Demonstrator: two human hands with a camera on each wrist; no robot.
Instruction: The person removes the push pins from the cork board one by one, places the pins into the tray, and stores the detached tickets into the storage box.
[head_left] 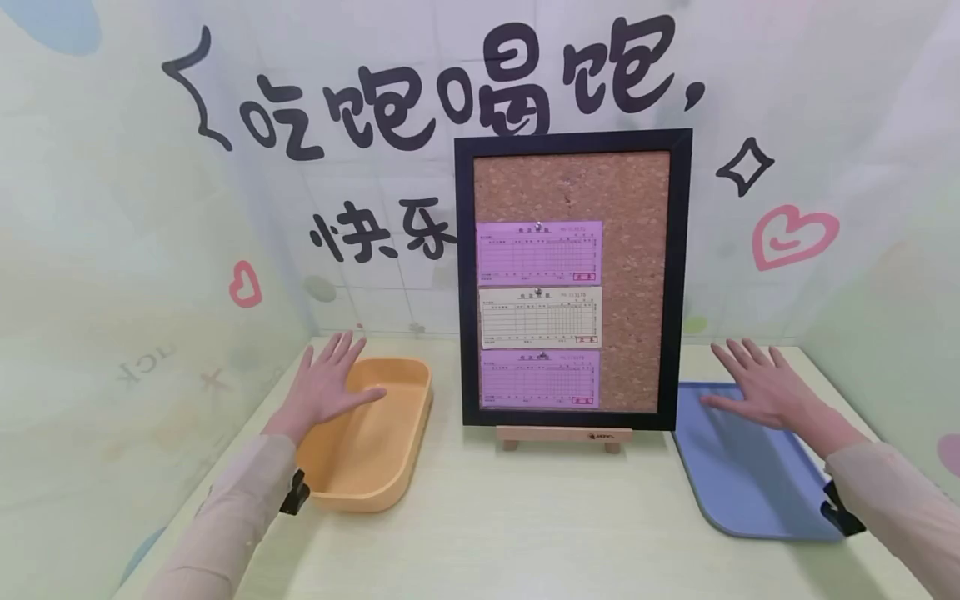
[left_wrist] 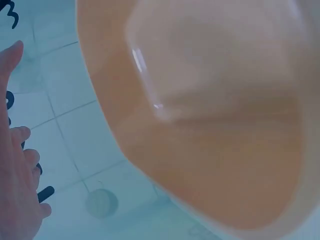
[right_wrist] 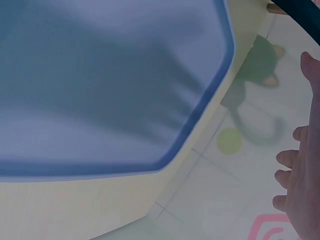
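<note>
My left hand (head_left: pixel 324 385) hovers with spread fingers over the orange tray (head_left: pixel 420 417) at the left and holds nothing. Over the far part of the blue tray (head_left: pixel 720 492), at the right, my right hand (head_left: pixel 772 392) is likewise spread and holds nothing. Its shadow falls across the tray floor in the right wrist view. Between the two hands stands a black-framed cork board (head_left: pixel 633 283). Pinned down its left side are a purple receipt slip (head_left: pixel 539 258) at the top, a cream receipt slip (head_left: pixel 539 321) in the middle and another purple receipt slip (head_left: pixel 539 383) at the bottom.
The board leans upright on a small wooden easel (head_left: pixel 562 434) toward the back of the pale table (head_left: pixel 525 533). Behind it hangs a white backdrop (head_left: pixel 375 308) with black lettering and pink hearts. Backdrop walls close off both sides.
</note>
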